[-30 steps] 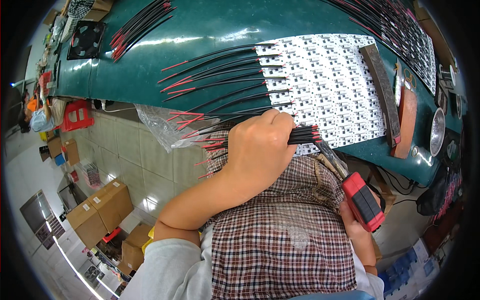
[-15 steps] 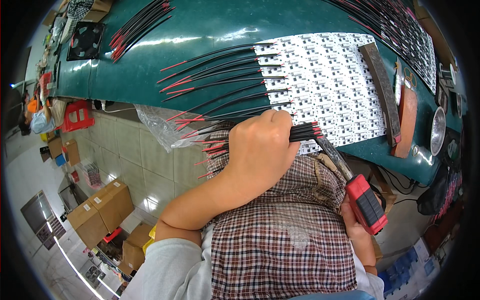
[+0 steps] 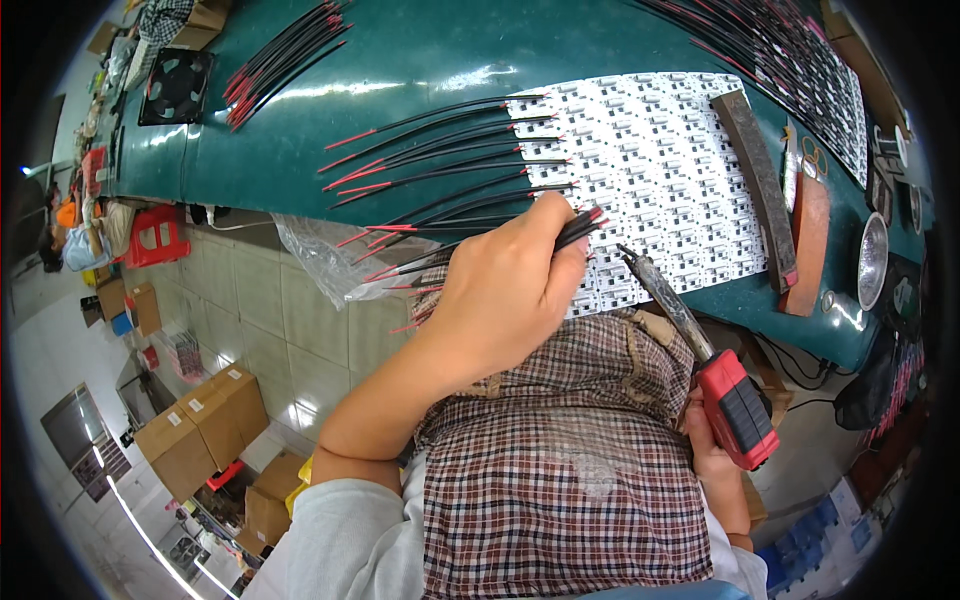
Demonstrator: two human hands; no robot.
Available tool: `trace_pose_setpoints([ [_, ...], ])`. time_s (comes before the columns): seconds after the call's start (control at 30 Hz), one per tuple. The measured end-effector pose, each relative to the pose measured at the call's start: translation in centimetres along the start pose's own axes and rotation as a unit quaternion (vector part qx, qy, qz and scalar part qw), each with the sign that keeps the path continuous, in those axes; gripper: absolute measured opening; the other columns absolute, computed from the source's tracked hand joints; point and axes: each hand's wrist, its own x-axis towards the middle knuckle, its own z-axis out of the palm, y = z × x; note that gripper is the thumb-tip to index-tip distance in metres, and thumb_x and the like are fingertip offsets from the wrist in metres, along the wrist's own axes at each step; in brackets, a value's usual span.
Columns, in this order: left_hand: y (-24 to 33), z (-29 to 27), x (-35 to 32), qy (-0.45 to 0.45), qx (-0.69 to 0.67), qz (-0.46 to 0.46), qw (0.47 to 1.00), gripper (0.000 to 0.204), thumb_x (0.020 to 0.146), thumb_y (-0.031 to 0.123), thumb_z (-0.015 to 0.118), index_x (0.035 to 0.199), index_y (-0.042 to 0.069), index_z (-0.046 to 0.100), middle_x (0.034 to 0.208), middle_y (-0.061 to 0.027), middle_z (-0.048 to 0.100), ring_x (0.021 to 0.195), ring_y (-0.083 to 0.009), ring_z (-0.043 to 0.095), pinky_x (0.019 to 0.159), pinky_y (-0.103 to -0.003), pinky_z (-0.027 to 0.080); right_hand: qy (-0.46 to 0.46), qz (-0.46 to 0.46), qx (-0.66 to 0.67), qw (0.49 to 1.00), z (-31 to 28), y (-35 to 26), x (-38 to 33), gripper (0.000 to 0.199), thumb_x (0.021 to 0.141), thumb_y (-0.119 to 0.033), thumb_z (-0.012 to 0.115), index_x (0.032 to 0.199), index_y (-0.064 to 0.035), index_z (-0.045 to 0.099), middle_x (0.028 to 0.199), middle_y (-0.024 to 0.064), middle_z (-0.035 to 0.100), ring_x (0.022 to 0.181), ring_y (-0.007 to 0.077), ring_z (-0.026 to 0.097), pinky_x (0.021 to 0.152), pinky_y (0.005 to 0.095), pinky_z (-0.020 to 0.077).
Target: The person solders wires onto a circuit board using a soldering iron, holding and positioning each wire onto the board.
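My left hand (image 3: pixel 515 275) is closed round a bundle of black wires (image 3: pixel 577 230) with red ends, held over the near left corner of a white circuit board panel (image 3: pixel 660 170). Several more black wires (image 3: pixel 450 150) lie in a row along the panel's left edge, their red ends pointing left. My right hand (image 3: pixel 704 445) grips the handle of a red and black soldering iron (image 3: pixel 738 408). Its metal tip points up and left, a little to the right of the bundle's ends and apart from them. Part of the bundle is hidden inside my left hand.
A dark bar (image 3: pixel 755 185) lies across the panel's right side, beside a reddish-brown bar (image 3: pixel 808 245) and scissors (image 3: pixel 815 155). Farther right is a round metal dish (image 3: pixel 874 262). Another wire bundle (image 3: pixel 285 60) and a black fan (image 3: pixel 175 85) lie on the green table (image 3: pixel 400 50).
My left hand has moved away from my body and slightly left with the wires, so their ends are now apart from the iron. The iron's tip has lifted slightly and shifted left.
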Motion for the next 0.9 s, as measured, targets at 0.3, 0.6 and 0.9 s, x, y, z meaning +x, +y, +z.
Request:
trace_pose_setpoints([
  [0.3,-0.3,-1.0,-0.5,0.139,0.126,0.073,0.979,0.028,0.078,0.003,0.069,0.105,0.004,0.061,0.091,-0.0133,0.062,0.08,-0.0369,0.063,0.068,-0.047,0.049,0.01,-0.007,-0.025,1.0,-0.4,0.5,-1.2,0.027,0.073,-0.006,0.074,0.098,0.0016,0.068,0.088,0.0171,0.066,0.072,0.0357,0.064,0.068,0.0396,0.0528],
  [0.6,0.7,0.8,-2.3,0.017,0.002,-0.018,1.0,0.019,0.083,-0.001,0.069,0.1,0.005,0.062,0.077,-0.0076,0.071,0.069,-0.0202,0.071,0.062,-0.03,0.052,-0.014,-0.015,-0.047,0.999,-0.8,0.1,-1.4,0.024,0.073,-0.009,0.075,0.093,0.0006,0.067,0.081,0.0155,0.063,0.065,0.033,0.061,0.06,0.0384,0.0489],
  [0.9,-1.3,3.9,-2.4,0.122,0.078,0.076,0.986,0.021,0.076,0.011,0.08,0.08,0.007,0.059,0.067,-0.0063,0.066,0.057,-0.0242,0.064,0.052,-0.035,0.046,-0.013,-0.127,-0.073,0.989,-0.4,-1.9,1.2,0.023,0.072,-0.009,0.075,0.091,0.0013,0.067,0.078,0.0135,0.062,0.063,0.0308,0.059,0.057,0.0365,0.0476],
])
